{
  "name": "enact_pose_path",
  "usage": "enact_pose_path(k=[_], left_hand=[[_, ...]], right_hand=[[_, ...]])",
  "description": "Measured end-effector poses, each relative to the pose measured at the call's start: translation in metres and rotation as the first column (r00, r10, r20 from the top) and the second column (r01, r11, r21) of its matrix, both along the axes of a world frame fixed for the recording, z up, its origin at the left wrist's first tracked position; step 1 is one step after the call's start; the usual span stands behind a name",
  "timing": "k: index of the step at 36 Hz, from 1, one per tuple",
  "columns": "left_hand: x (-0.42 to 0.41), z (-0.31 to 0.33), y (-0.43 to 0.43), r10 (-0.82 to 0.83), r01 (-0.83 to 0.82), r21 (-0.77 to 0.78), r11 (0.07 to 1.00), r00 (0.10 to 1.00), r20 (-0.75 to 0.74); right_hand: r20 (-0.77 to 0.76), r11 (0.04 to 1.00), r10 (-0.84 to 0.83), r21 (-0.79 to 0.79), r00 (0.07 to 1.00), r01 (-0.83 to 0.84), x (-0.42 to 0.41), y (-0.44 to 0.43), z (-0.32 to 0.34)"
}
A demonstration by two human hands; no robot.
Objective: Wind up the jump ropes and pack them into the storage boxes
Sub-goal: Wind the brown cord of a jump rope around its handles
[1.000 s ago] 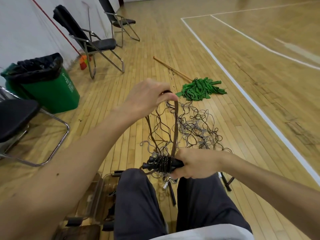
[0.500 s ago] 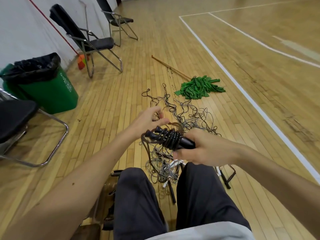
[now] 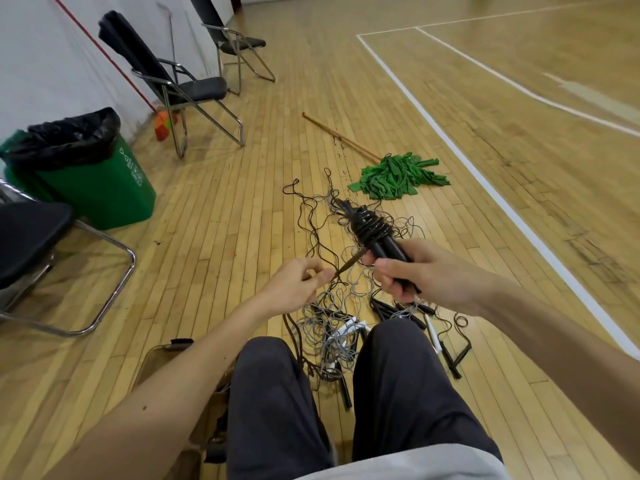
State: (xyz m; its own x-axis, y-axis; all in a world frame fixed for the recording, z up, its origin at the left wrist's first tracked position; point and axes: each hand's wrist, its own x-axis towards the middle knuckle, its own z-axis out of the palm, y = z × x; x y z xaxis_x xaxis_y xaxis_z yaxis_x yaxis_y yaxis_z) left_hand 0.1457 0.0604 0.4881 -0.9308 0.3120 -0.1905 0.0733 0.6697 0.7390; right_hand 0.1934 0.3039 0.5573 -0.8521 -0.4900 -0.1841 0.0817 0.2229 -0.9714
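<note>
The person sits with knees apart over the wooden gym floor (image 3: 221, 216). The right hand (image 3: 427, 271) is curled firmly round a pair of black handles (image 3: 393, 252), held side by side and pointing away and a little to the left; round their far half the cord sits in tight black coils (image 3: 372, 226). The left hand (image 3: 294, 285), just beside the right and slightly lower, pinches the loose end (image 3: 349, 264) of that cord between thumb and forefinger, its other fingers loosely bent. The short stretch runs taut from the pinch up to the coils. It is blurred, so I cannot say whether it is the very tip or a doubled bit. Below the hands and between the feet lies a tangle (image 3: 332, 323) of black and grey ropes with black and white grips mixed in, trailing out toward a green mop (image 3: 394, 174) that lies on the boards near the white court line (image 3: 485, 178). A clear, brownish storage box (image 3: 162, 358) stands on the floor just beside the left leg, half hidden by the forearm. Off to the left stand a green bin (image 3: 97, 188) with a black liner and folding chairs (image 3: 187, 88) along the wall.
</note>
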Motion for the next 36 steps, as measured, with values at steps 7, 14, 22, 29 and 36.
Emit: enact_pose_path(k=[7,14,22,29,36], left_hand=[[0.016,0.004,0.009,-0.056,0.056,-0.003,0.998,0.998,-0.016],[0.033,0.012,0.013,-0.085,0.076,-0.073,0.994,0.989,-0.123],[0.034,0.014,0.018,-0.074,0.064,-0.135,0.989,0.995,-0.072],[0.034,0.013,0.018,-0.098,0.126,-0.129,0.984,0.974,0.206],[0.043,0.019,-0.004,-0.135,0.202,-0.195,0.96,0.941,0.311]], right_hand=[[-0.088,0.983,-0.183,0.014,0.979,0.185,-0.011,-0.002,-0.013],[-0.131,0.943,-0.234,0.211,0.963,0.258,-0.028,0.018,-0.043],[-0.217,0.854,-0.233,0.42,0.948,0.306,-0.038,0.02,-0.064],[-0.374,0.698,-0.22,0.585,0.901,0.413,-0.045,0.018,-0.073],[-0.383,0.565,-0.335,0.65,0.861,0.509,-0.056,0.049,-0.085]])
